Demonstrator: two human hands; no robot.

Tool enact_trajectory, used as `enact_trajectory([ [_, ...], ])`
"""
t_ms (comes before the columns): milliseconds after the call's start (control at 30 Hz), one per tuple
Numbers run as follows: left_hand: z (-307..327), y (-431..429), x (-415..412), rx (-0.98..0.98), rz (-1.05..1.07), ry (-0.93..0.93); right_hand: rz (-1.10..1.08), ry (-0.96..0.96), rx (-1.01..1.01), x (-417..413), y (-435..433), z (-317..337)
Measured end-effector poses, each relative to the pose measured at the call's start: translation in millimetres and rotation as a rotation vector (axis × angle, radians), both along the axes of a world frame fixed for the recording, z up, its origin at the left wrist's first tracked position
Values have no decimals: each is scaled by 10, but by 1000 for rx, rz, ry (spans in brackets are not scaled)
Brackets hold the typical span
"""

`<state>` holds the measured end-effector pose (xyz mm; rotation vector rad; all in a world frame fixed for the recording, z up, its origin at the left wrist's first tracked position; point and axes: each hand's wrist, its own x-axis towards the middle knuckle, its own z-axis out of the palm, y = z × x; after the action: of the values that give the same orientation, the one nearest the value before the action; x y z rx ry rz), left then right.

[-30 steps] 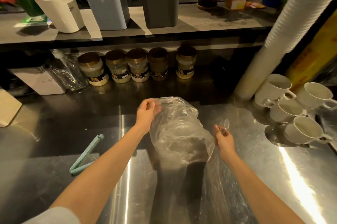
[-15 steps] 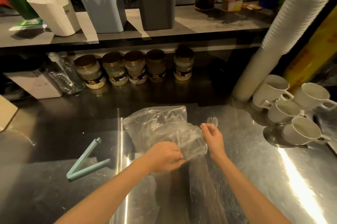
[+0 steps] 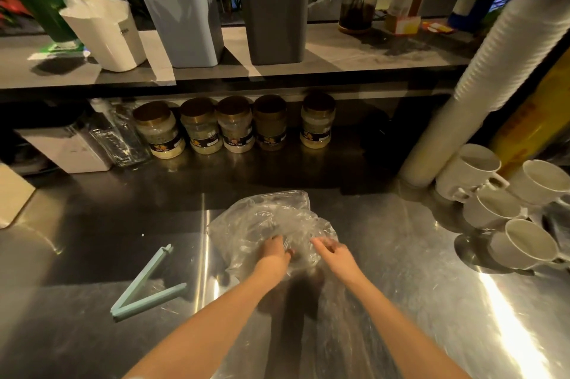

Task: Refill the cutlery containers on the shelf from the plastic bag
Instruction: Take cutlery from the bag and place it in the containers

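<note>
A crumpled clear plastic bag (image 3: 265, 218) lies on the steel counter (image 3: 92, 255) in front of me. My left hand (image 3: 274, 253) grips the bag's near side with curled fingers. Just to the right, my right hand (image 3: 334, 253) reaches onto the bag; its fingers are blurred, and no spoon shows in it. On the shelf (image 3: 354, 54) above stand a pale blue container (image 3: 182, 17) and a dark grey container (image 3: 274, 17), both holding cutlery, with a white container (image 3: 105, 30) to their left.
A teal bag clip (image 3: 145, 286) lies open on the counter at the left. Several jars (image 3: 234, 125) line the back under the shelf. White cups (image 3: 493, 209) and a tall leaning stack of cups (image 3: 493, 54) crowd the right side.
My left hand dropped from the bag's top and pushed the bag flat. My right hand, which pinched a clear spoon, moved left onto the bag. The spoon is out of sight.
</note>
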<state>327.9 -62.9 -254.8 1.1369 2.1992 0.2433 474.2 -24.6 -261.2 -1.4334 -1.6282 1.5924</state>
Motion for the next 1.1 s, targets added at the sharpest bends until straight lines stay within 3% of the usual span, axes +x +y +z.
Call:
enact_trajectory([
  [67, -24, 37, 20, 34, 93, -99, 53, -79, -32, -4, -24, -49],
  [167, -23, 55, 1, 1, 107, -90, 169, -253, -80, -10, -2, -183],
  [333, -57, 113, -39, -74, 149, -117, 39, -318, -64, -142, 30, -262],
  [533, -45, 163, -53, -91, 265, -261, -187, -134, -112, -371, 18, -181],
  [667, -35, 124, -21, -63, 378, -395, -379, 21, -365, -478, 46, -181],
  [800, -49, 63, -45, -42, 508, -550, -311, -8, -500, -452, 46, -208],
  [933, -113, 34, -65, -15, 503, -610, -241, -9, -551, -408, -3, -204],
  [1100, -51, 28, -69, -65, 489, -668, -309, 69, -533, -358, -20, -181],
])
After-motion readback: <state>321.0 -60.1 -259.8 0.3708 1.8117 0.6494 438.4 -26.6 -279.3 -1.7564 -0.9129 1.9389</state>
